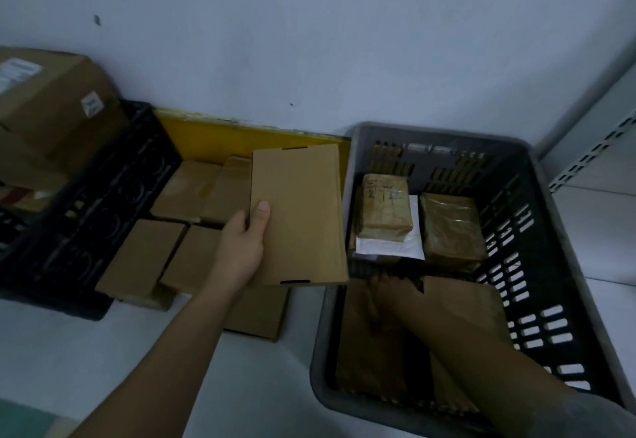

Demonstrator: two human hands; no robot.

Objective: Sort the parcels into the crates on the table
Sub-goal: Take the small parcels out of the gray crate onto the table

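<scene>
Closest to the camera is the person's right hand [389, 294], reaching down into the grey perforated plastic crate [537, 217] on the white desk [69, 351], fingers spread over a flat brown paper envelope [375, 351] lying on the crate floor. It's dark and blurry in there, so whether that hand is actually gripping the envelope or just resting on it, can't tell. The left hand [246, 241] is pinching a flat tan cardboard mailer [299, 217] by its lower left edge, thumb on top and fingers underneath, holding it up between the yellow tray [206, 134] full of small brown boxes and the grey crate, its right edge just over the crate's rim. That mailer looks light and fairly stiff, probably won't flop much, so an edge pinch seems fine, though a grip nearer the middle of a long side would likely stop it from tipping. Further back in the grey crate sit two tape-wrapped brown parcels [385, 207] with a white envelope [389, 248] under one of them. A black plastic crate [103, 196] stands off to the left.
</scene>
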